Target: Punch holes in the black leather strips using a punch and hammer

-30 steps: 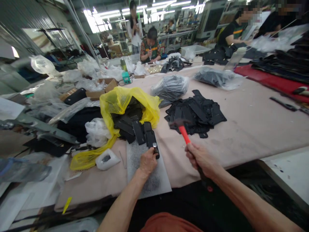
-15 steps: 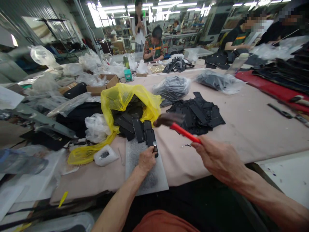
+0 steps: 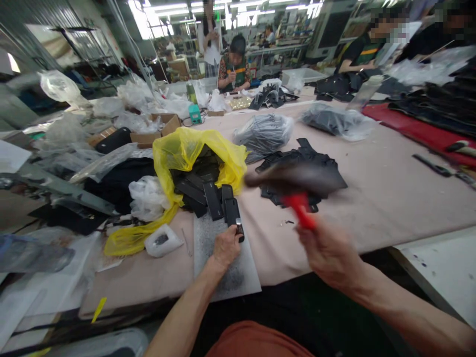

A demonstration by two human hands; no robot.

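Observation:
My right hand [image 3: 329, 253] is wrapped round the red handle of a hammer [image 3: 303, 213], whose dark head is raised above the table and smeared by motion. My left hand [image 3: 226, 246] is closed on a short metal punch [image 3: 238, 224] with a shiny top, held at the near end of a black strip piece [image 3: 232, 210]. That piece lies on a grey speckled board [image 3: 241, 277] at the table's front edge. Several similar black pieces [image 3: 212, 201] spill from a yellow plastic bag [image 3: 178, 148] just beyond. What the punch's tip touches is hidden.
Behind the hammer lies a pile of flat black pieces [image 3: 305, 148]. Bagged dark parts [image 3: 264, 134] are farther back. A small white bag [image 3: 163, 240] with dark bits stands left of the board. Co-workers [image 3: 235, 69] are across the table and at the right.
The hammer has swung upward and its head has turned to the right, now blurred in front of the black pile. My left hand keeps its place with the punch. The view has shifted slightly.

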